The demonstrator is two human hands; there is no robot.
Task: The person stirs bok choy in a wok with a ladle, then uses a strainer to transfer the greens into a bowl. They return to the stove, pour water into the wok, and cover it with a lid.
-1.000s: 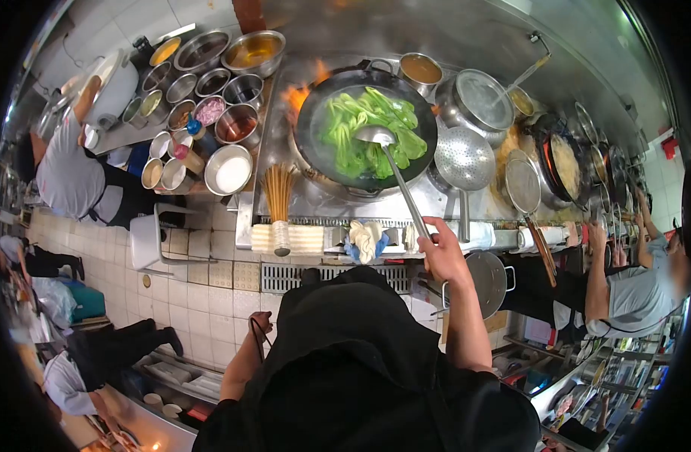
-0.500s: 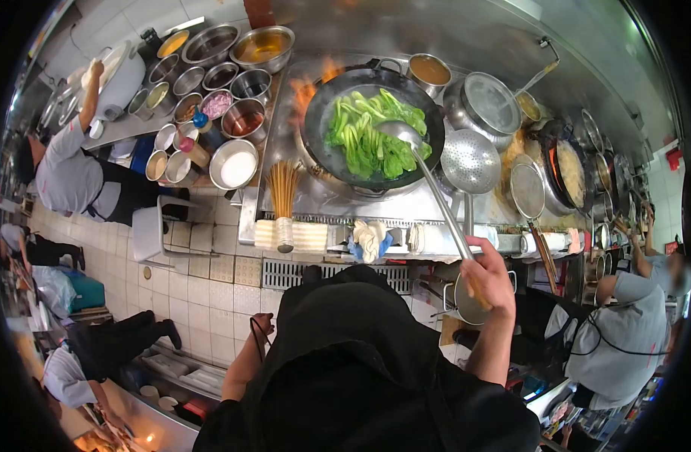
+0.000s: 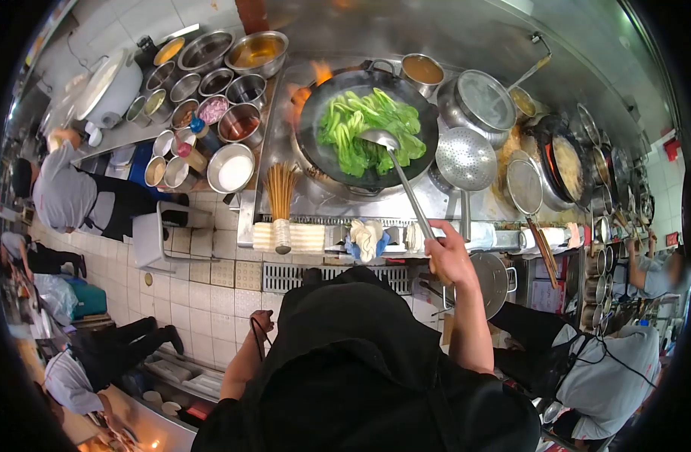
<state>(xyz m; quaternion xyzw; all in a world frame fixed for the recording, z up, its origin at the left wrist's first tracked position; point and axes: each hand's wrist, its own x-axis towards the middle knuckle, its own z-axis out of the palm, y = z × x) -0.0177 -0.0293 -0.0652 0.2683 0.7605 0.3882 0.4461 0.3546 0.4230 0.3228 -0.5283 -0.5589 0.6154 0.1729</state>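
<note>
My right hand (image 3: pixel 452 260) is wrapped round the wooden end of a long metal ladle (image 3: pixel 413 192). The ladle's bowl rests among leafy green vegetables (image 3: pixel 349 124) in a black wok (image 3: pixel 315 94) on the stove. Flames (image 3: pixel 321 73) rise at the wok's left rim. Low on my left side, away from the stove, my left hand (image 3: pixel 262 322) has curled fingers, with a thin black cord (image 3: pixel 253 331) looping from them. A perforated strainer (image 3: pixel 466 158) lies just right of the wok.
Left of the wok stand several steel bowls of sauces and seasonings, one with white granules (image 3: pixel 232 169). A bamboo brush (image 3: pixel 281 200) and folded towels (image 3: pixel 308 237) lie along the front edge. A lidded pot (image 3: pixel 487 98) stands right. A co-worker (image 3: pixel 609 380) is close on the right.
My right hand and the ladle have shifted left, and the ladle's bowl has moved left and slightly down across the greens. My left hand has barely moved. The right co-worker has moved lower.
</note>
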